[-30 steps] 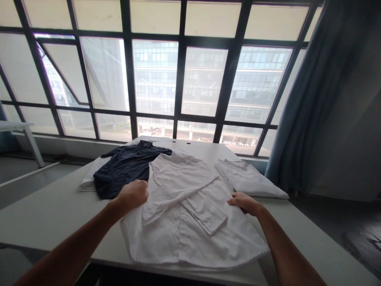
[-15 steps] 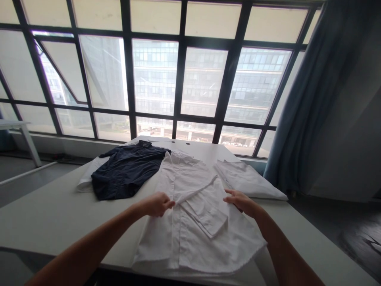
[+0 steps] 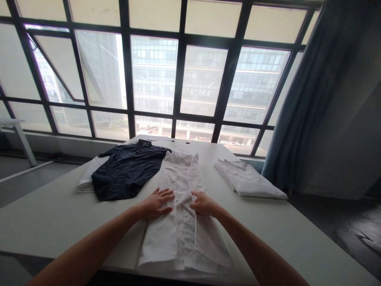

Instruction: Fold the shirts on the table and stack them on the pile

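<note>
A white shirt (image 3: 160, 244) lies lengthwise on the table in front of me, both sides turned in toward its middle and the collar at the far end. My left hand (image 3: 156, 204) rests flat on its left part, fingers spread. On the right, my right hand (image 3: 204, 203) pinches the folded-in edge of the shirt near the middle. The sleeves are mostly hidden in the folds.
A dark navy shirt (image 3: 127, 169) lies to the left, over a white folded cloth (image 3: 88, 176). Folded white fabric (image 3: 250, 180) sits to the right on the white table (image 3: 268, 226). Windows stand behind, and a blue-grey curtain (image 3: 294, 119) hangs at right.
My right hand has carried the shirt's right side inward over its middle, making the shirt narrower. My left hand has let go of its pinch and opened flat on the fabric.
</note>
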`<action>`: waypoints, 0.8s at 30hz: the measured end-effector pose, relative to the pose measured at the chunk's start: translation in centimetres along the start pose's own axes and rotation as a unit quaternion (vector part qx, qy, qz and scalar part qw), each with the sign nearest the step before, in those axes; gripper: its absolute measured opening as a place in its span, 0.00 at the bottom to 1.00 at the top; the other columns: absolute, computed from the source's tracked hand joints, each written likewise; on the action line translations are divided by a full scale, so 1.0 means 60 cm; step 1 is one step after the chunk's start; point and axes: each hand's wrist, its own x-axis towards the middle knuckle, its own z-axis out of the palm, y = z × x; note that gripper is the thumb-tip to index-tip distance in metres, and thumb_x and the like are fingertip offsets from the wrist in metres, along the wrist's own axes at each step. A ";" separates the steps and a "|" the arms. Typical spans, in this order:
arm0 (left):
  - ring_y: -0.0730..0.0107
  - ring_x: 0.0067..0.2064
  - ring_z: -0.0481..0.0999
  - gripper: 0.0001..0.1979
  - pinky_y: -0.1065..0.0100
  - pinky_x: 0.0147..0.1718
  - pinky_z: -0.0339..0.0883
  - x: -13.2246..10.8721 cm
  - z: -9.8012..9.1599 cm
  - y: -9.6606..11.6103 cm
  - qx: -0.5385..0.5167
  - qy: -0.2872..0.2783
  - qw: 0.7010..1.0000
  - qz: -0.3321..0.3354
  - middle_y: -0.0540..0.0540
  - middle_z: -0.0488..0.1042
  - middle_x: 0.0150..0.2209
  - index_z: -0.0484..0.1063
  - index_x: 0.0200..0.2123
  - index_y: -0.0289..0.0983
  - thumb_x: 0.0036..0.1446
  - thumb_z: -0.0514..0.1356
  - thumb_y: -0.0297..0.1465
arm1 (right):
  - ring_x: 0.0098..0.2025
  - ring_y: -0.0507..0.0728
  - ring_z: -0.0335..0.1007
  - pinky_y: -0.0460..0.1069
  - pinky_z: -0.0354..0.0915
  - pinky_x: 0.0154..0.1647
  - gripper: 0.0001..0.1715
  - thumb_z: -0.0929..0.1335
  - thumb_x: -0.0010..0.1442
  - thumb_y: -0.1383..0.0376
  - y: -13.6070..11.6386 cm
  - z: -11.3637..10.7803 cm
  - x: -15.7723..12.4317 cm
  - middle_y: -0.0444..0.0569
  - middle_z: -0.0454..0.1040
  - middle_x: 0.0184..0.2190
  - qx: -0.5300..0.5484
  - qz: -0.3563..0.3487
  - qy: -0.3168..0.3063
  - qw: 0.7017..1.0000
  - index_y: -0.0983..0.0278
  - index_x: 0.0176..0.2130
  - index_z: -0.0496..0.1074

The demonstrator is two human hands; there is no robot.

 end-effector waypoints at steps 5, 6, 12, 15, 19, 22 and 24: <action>0.52 0.68 0.56 0.24 0.43 0.65 0.43 0.002 -0.011 0.013 0.017 0.016 1.000 0.014 0.42 0.58 0.68 0.61 0.65 0.47 0.69 0.50 0.42 | 0.28 0.55 0.72 0.46 0.67 0.32 0.25 0.67 0.53 0.66 0.010 0.015 0.008 0.46 0.78 0.28 -0.093 -0.015 -0.022 0.995 0.65 0.51 0.74; 0.52 0.67 0.57 0.22 0.43 0.65 0.44 0.004 -0.013 0.019 0.023 0.019 0.999 0.018 0.42 0.59 0.67 0.62 0.64 0.48 0.69 0.49 0.40 | 0.28 0.55 0.73 0.47 0.67 0.32 0.25 0.68 0.55 0.64 0.010 0.014 0.006 0.46 0.78 0.28 -0.112 -0.006 -0.030 0.993 0.66 0.52 0.73; 0.53 0.62 0.66 0.12 0.51 0.63 0.54 0.016 -0.026 0.044 -0.005 0.015 0.997 0.074 0.43 0.67 0.62 0.75 0.49 0.44 0.64 0.57 0.33 | 0.38 0.61 0.76 0.50 0.66 0.39 0.34 0.68 0.58 0.50 -0.009 0.010 -0.030 0.56 0.80 0.38 -0.254 -0.020 -0.023 0.967 0.69 0.56 0.71; 0.57 0.60 0.67 0.08 0.57 0.60 0.59 0.017 -0.037 0.049 -0.063 0.030 0.994 0.079 0.43 0.70 0.59 0.77 0.39 0.40 0.64 0.58 0.34 | 0.46 0.67 0.75 0.53 0.66 0.43 0.35 0.70 0.55 0.46 -0.011 0.013 -0.051 0.60 0.78 0.45 -0.306 -0.035 0.023 0.951 0.65 0.54 0.74; 0.59 0.59 0.69 0.11 0.60 0.58 0.62 0.017 -0.046 0.057 -0.124 0.074 0.986 0.081 0.43 0.68 0.60 0.76 0.37 0.39 0.66 0.55 0.35 | 0.48 0.68 0.75 0.54 0.65 0.44 0.38 0.70 0.54 0.43 -0.006 0.012 -0.060 0.60 0.78 0.47 -0.307 -0.033 0.019 0.951 0.63 0.56 0.73; 0.58 0.61 0.67 0.11 0.60 0.59 0.61 0.015 -0.038 0.059 -0.128 0.050 0.987 0.086 0.42 0.65 0.63 0.75 0.44 0.40 0.65 0.57 0.38 | 0.48 0.69 0.74 0.54 0.65 0.44 0.40 0.70 0.53 0.43 -0.004 0.009 -0.059 0.61 0.77 0.48 -0.304 -0.032 0.008 0.952 0.63 0.57 0.71; 0.55 0.66 0.61 0.22 0.58 0.63 0.57 0.013 -0.028 0.054 -0.100 0.044 0.992 0.066 0.39 0.60 0.67 0.70 0.55 0.39 0.61 0.61 0.41 | 0.49 0.69 0.74 0.54 0.66 0.45 0.41 0.70 0.53 0.43 -0.004 0.007 -0.058 0.61 0.77 0.48 -0.307 -0.034 0.003 0.951 0.63 0.58 0.71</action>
